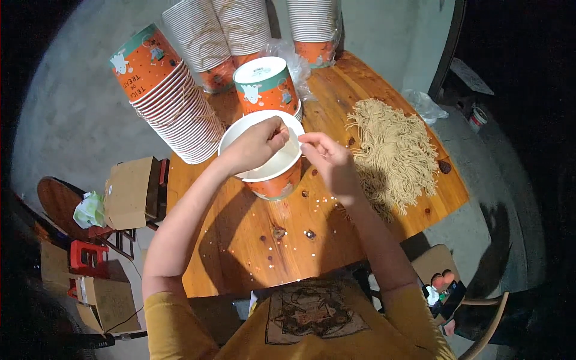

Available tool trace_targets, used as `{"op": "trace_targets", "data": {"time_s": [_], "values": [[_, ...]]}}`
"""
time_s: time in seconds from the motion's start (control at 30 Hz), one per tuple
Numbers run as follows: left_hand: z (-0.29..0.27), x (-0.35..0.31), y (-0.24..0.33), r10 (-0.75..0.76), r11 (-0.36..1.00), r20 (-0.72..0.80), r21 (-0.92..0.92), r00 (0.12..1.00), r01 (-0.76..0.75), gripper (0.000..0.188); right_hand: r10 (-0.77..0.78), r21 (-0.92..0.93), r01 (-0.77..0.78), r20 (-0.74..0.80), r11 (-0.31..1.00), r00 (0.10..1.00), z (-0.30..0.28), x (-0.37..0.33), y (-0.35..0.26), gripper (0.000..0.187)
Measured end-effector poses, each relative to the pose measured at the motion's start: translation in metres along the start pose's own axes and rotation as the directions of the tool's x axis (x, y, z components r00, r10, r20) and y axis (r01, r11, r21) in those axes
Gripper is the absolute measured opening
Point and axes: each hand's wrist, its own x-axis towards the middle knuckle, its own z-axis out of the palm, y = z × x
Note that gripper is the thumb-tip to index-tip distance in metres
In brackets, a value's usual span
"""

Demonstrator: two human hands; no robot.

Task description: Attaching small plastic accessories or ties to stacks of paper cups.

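An orange paper bucket (277, 187) with a white inside stands upright on the wooden table in front of me. My left hand (259, 145) is closed in a fist above the bucket's mouth; whatever its fingers hold is hidden. At the right side of the rim, my right hand (329, 163) has thumb and forefinger pinched together, the tips close to the edge. Too little shows between them to name. Right of this hand lies a heap of beige cords (396, 153). Just behind the bucket, another orange and green bucket (261, 84) stands upside down on a low stack.
A leaning stack of nested buckets (174, 108) fills the table's left side. More tall stacks (243, 27) stand at the back, with clear plastic film (288, 57) around them. Small white beads dot the tabletop (240, 246). A cardboard box (129, 192) sits left of the table.
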Motion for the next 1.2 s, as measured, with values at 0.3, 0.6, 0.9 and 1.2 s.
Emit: {"op": "trace_targets", "data": {"time_s": [0.3,0.6,0.9,1.2], "values": [[0.009,-0.003,0.002,-0.075,0.841,-0.042,-0.540,0.996,0.041,0.014,0.149,0.253,-0.216,0.259,0.943,0.954,0.003,0.016,-0.013,0.011],[0.017,-0.007,-0.002,-0.214,0.672,0.303,-0.644,0.928,0.365,0.014,0.313,0.520,-0.537,0.458,0.665,0.832,-0.004,0.017,-0.034,0.018],[0.026,-0.008,0.003,-0.220,0.503,0.175,-0.822,0.960,0.266,0.009,0.313,0.336,-0.414,0.316,0.846,0.896,-0.019,0.013,-0.032,0.022],[0.027,-0.009,0.004,-0.229,0.366,0.218,-0.884,0.949,0.291,0.011,0.359,-0.298,-0.223,0.556,0.928,0.749,-0.063,0.020,-0.063,0.019]]}}
